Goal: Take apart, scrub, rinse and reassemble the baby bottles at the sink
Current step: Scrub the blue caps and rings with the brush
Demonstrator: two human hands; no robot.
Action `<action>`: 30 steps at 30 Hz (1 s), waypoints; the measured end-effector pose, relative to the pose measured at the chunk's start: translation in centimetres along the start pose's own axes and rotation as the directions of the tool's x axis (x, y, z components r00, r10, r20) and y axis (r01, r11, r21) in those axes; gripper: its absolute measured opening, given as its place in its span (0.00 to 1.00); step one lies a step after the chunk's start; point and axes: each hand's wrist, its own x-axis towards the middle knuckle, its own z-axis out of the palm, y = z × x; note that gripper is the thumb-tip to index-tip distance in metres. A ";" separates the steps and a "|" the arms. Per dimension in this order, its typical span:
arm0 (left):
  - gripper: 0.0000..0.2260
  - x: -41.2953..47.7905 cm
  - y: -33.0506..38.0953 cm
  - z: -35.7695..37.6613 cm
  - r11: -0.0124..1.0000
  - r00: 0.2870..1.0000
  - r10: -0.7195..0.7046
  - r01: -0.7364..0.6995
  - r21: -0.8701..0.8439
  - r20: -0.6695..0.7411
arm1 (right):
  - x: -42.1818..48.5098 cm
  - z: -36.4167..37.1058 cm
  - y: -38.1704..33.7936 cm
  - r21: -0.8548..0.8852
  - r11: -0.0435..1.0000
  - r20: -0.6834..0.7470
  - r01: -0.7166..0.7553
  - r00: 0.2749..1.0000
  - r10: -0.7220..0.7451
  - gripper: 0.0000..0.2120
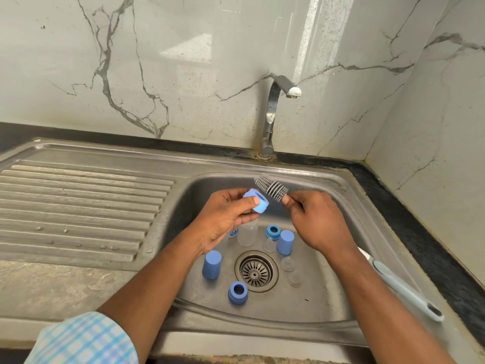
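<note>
Steel sink (328,179): above its middle, ring (258,204) pinched in left hand (225,219), brush (271,187) pinched in right hand (317,222) at three o'clock. Probably light, stiff, slippery; rim grip safest.

Brush (271,187) shaft beneath right hand (319,222); bottle (248,232) top behind left hand (225,219).

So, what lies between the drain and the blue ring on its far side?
A clear teat sits between drain and blue ring, beside the blue cap; the head view shows it.

Sink (330,298) with caps (211,264), collars (237,292), teats (287,263), bottle (247,232)
</note>
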 end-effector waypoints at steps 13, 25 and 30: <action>0.08 0.3 0.3 -0.8 0.998 0.996 0.047 -0.045 0.034 -0.071 | -0.5 -1.0 0.0 0.218 0.964 0.110 0.153 0.977 -0.181 0.21; 0.11 0.0 0.3 -0.7 0.988 0.993 0.091 -0.081 0.132 -0.071 | -0.5 -0.8 -0.3 0.164 0.969 0.102 0.186 0.974 -0.204 0.18; 0.12 -0.2 0.2 -0.5 0.992 0.996 0.084 -0.082 0.099 -0.012 | -0.3 -0.7 -0.3 0.119 0.984 0.064 0.131 0.988 -0.139 0.15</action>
